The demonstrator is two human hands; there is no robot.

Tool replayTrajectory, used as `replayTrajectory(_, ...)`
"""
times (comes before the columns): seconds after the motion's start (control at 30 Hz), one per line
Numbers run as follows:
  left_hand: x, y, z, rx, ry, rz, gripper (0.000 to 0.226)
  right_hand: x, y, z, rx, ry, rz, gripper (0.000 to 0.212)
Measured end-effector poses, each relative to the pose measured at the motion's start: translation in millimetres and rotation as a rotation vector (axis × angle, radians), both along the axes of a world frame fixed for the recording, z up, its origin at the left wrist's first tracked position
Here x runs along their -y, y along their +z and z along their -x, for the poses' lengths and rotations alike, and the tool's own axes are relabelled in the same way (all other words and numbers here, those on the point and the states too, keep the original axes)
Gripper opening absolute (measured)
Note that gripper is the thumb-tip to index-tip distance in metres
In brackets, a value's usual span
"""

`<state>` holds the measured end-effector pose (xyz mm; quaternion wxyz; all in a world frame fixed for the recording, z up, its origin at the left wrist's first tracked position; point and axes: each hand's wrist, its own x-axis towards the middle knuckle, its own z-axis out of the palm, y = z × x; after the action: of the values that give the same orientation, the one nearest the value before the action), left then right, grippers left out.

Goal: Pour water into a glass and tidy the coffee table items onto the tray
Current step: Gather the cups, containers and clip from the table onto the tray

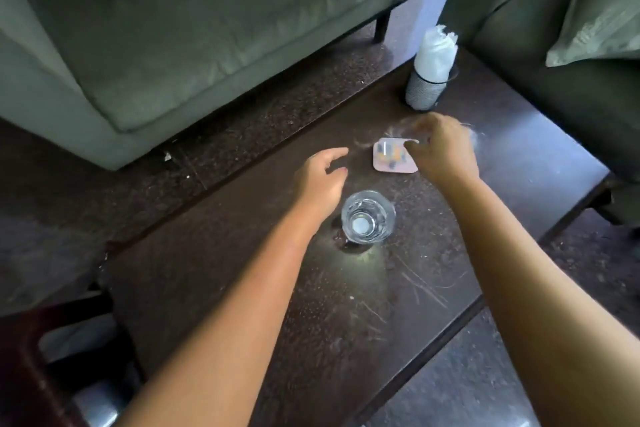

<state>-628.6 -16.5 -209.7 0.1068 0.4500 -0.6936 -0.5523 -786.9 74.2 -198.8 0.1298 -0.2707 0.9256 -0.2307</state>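
Observation:
A clear drinking glass (368, 217) stands upright near the middle of the dark coffee table (311, 305). Just beyond it lies a small square coaster (389, 158), pale with coloured marks. My right hand (441, 149) hovers over the coaster's right edge, fingers curled and pinching at its corner. My left hand (323, 177) floats to the left of the coaster and behind the glass, fingers apart, holding nothing. No tray or water container is in view.
A napkin holder with white napkins (431, 74) stands at the table's far end. A grey-green sofa (173, 28) lies across the far side, and an armchair with a cushion (595, 10) sits at the right. Dark floor surrounds the table.

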Motion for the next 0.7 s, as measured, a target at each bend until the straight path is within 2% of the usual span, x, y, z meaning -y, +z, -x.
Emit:
replayTrajectory(0.07,6.0,-9.9,9.7,0.056,0.019,-0.033,0.036,-7.5,-20.5,18.2,0.017,0.040,-0.107,0.035)
replayTrajectory(0.27,10.4,-31.4,22.0,0.098,0.021,-0.135,0.033,5.0,-67.5,31.2,0.045,0.174,-0.231,0.065)
replayTrajectory(0.37,11.0,-39.6,18.5,0.123,0.028,-0.160,0.032,14.0,-81.9,34.6,0.065,0.246,-0.345,0.065)
replayTrajectory(0.5,13.9,-46.7,9.6,0.142,0.056,-0.193,0.032,21.5,-81.5,35.5,0.019,0.211,-0.348,0.061)
replayTrajectory(0.57,17.6,-47.5,4.7,0.124,0.084,-0.213,0.033,28.2,-73.8,31.3,0.001,0.214,-0.309,0.063)
replayTrajectory(0.7,26.4,-35.5,-9.3,0.013,0.165,-0.232,0.033,59.6,-38.2,6.1,0.098,0.164,0.020,0.052)
